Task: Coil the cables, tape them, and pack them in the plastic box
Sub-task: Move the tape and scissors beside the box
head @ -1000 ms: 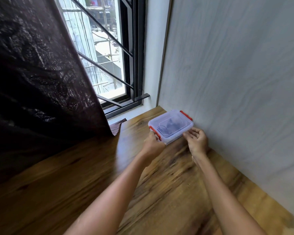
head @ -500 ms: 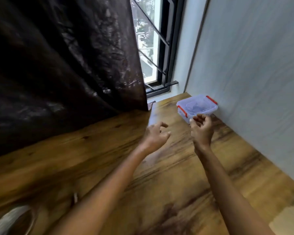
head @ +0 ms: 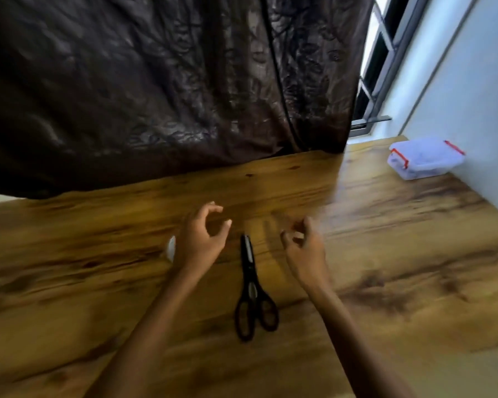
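A wooden table (head: 400,254) with dark grain fills the lower view. A dark brown curtain (head: 170,81) hangs at its far edge, with a barred window (head: 377,67) and a pale wall (head: 472,96) to the right. The plastic box (head: 423,158), lid on, stands in the far right corner beside the wall. The left hand (head: 199,239) and right hand (head: 305,254) hover with loosely curled fingers and hold nothing. Black scissors (head: 252,288) lie between them.

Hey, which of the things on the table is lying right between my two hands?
The black scissors, blades pointing away from you, between your left hand and right hand. The plastic box sits far off by the wall.
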A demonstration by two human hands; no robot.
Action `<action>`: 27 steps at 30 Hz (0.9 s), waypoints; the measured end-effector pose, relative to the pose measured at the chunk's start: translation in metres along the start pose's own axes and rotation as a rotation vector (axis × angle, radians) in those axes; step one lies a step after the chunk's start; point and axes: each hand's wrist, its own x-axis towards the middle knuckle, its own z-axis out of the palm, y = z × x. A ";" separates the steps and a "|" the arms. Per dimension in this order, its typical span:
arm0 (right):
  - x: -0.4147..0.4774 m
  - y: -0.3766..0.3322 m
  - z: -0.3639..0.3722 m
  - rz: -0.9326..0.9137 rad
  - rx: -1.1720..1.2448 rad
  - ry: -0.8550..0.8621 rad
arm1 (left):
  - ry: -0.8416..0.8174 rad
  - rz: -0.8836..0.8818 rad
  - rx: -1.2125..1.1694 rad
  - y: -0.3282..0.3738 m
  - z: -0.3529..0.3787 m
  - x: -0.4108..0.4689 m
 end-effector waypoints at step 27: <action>-0.120 0.032 0.052 -0.045 -0.587 -0.007 | 0.008 -0.298 0.040 -0.086 -0.011 -0.026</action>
